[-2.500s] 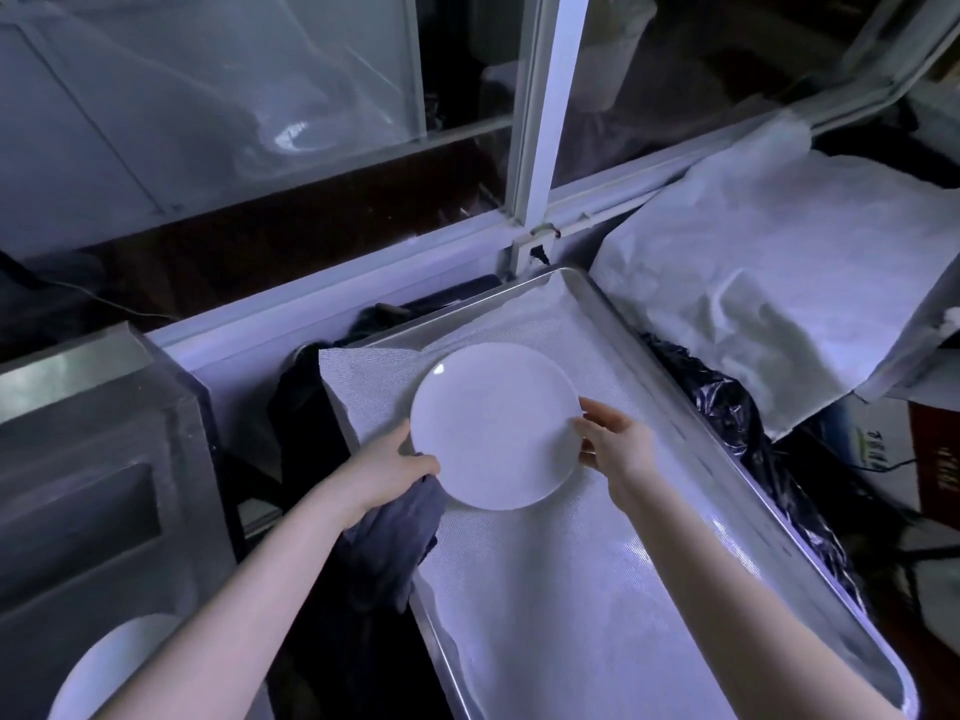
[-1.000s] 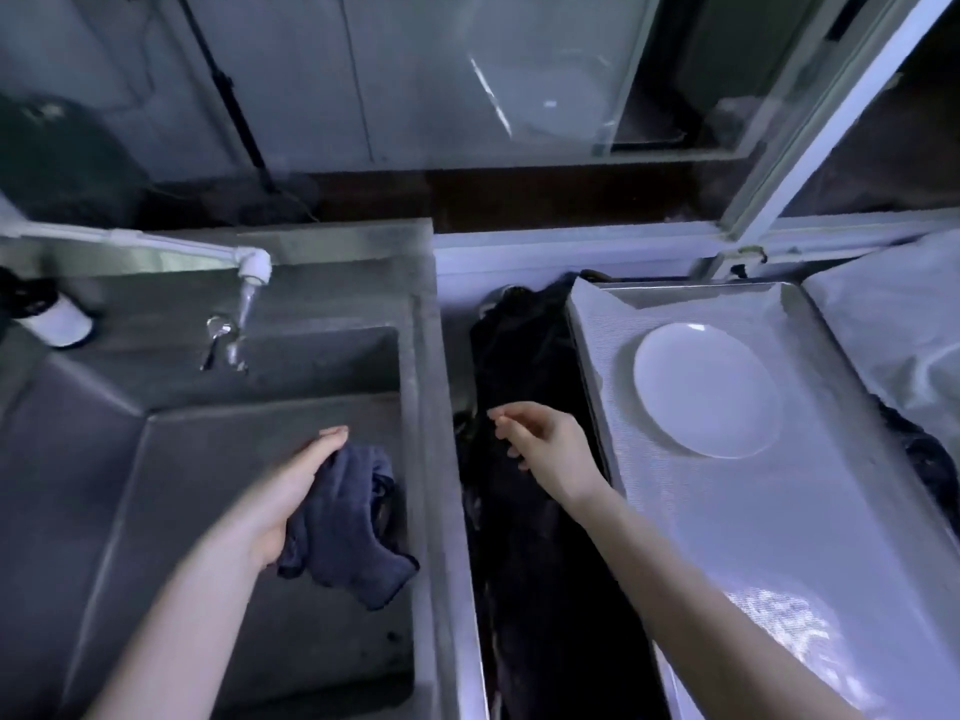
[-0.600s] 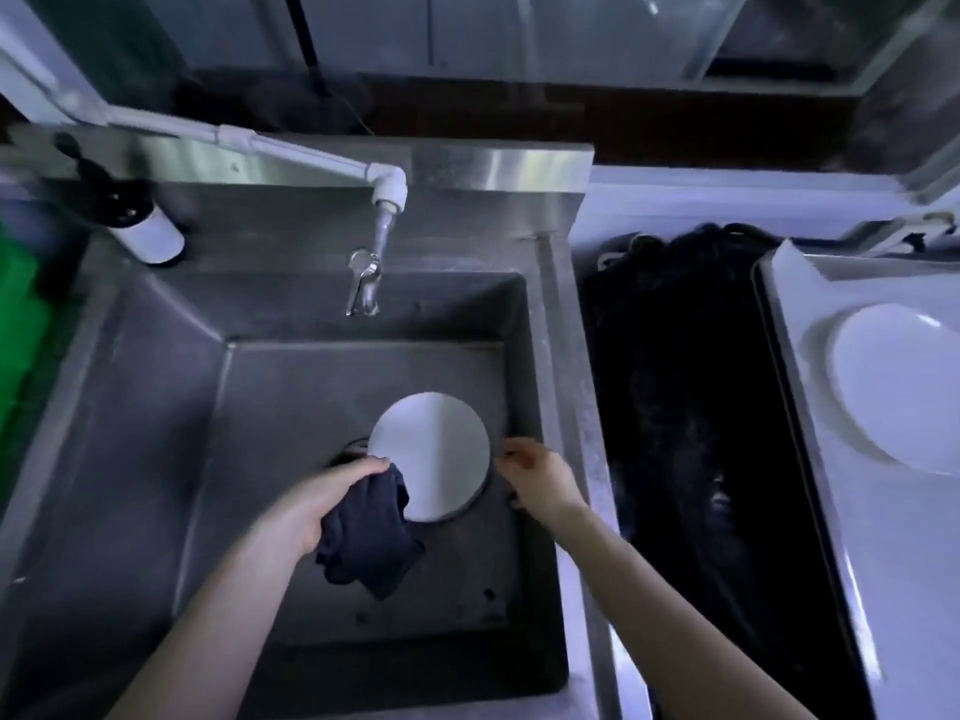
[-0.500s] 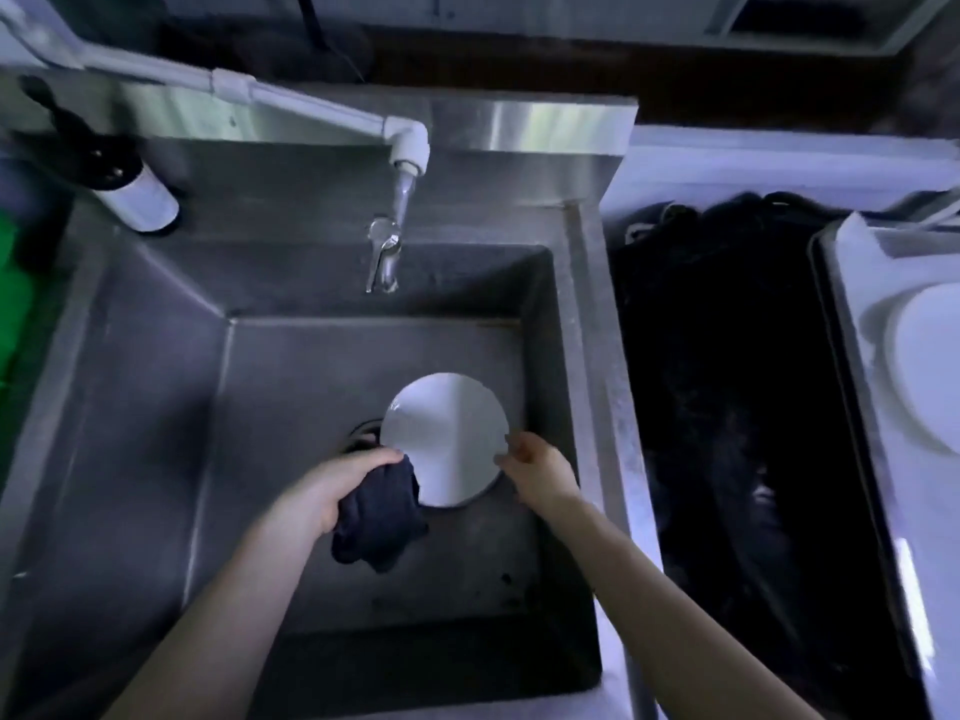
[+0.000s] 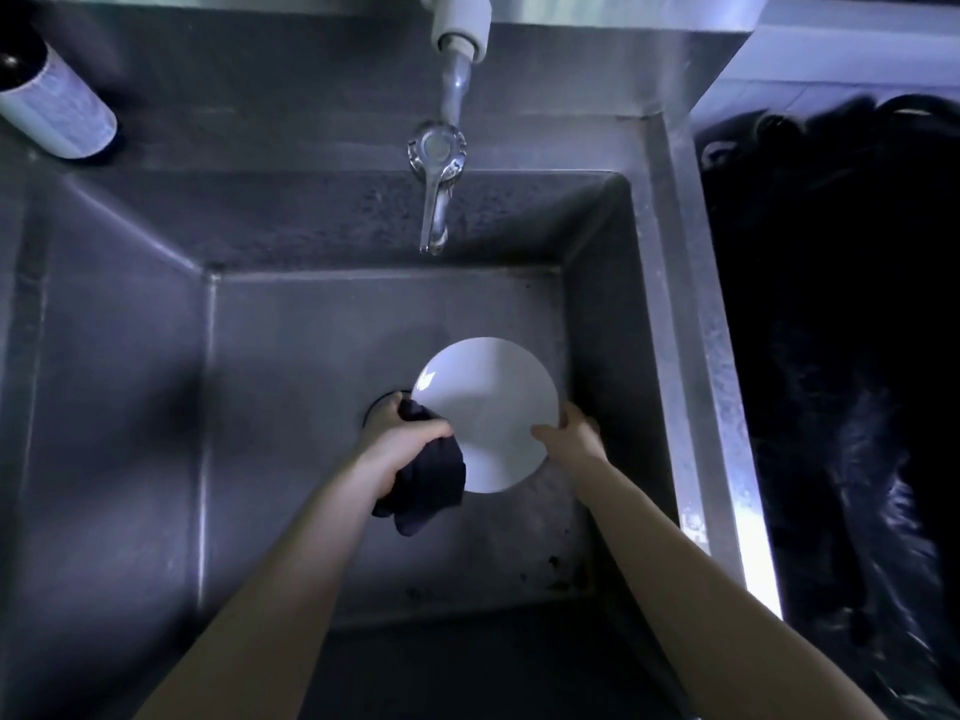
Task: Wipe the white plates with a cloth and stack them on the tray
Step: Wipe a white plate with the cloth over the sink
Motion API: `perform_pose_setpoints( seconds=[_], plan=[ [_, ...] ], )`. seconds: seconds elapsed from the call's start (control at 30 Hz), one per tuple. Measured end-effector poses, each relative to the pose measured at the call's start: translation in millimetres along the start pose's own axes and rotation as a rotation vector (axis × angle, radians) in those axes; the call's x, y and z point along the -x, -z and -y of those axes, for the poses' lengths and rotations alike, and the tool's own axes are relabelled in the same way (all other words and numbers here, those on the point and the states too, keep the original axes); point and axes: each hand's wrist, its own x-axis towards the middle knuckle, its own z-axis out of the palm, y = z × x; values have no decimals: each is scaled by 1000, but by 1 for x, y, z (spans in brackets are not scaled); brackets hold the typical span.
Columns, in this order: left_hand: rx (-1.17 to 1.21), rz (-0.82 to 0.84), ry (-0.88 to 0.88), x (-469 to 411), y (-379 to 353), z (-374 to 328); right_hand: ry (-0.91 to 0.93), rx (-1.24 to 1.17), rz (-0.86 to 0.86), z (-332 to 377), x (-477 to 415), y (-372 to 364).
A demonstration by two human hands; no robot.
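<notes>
One white plate (image 5: 493,407) is only rim-pinched by the right hand (image 5: 574,433), cloth (image 5: 431,480) clenched in the left hand (image 5: 400,433), so it could get dropped if wet.

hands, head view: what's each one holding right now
Left hand: grips the dark cloth.
Right hand: pinches the white plate at its right rim.
</notes>
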Motion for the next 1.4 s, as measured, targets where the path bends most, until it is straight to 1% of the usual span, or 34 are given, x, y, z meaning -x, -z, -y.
perform_pose_setpoints(
  seconds=[0.1,0.23,0.4,0.53,0.63,0.77,0.9,1.03,1.13,1.2,1.23,1.27,1.33,1.4],
  plan=[
    [-50,14,6,-8,0,2,-28,1,-23,-2,-7,-2],
    [-61,67,23,-16,5,-2,-60,-107,-39,-1,-12,-2],
    [51,85,85,-19,13,-2,-53,-232,-44,-6,-10,3],
    [119,98,118,-12,24,11,8,-403,14,-7,-3,6],
    [176,69,133,3,34,19,51,-468,26,8,8,4],
    [234,70,96,28,54,26,106,-477,75,39,31,0],
    [389,-6,81,54,77,33,194,-453,93,75,61,-3],
    [391,-113,-27,91,97,30,334,-338,91,100,99,-4],
    [523,-152,-38,123,110,18,420,-273,62,104,125,3],
    [568,-220,-123,144,114,5,442,-314,66,105,144,9],
    [575,-248,-193,156,114,-3,450,-342,68,105,154,12],
    [550,-280,-300,168,113,-11,462,-369,66,104,163,14],
    [363,-327,-615,196,109,-26,499,-430,50,103,181,17],
    [119,-293,-904,217,97,-38,520,-507,26,104,198,18]
  ],
)
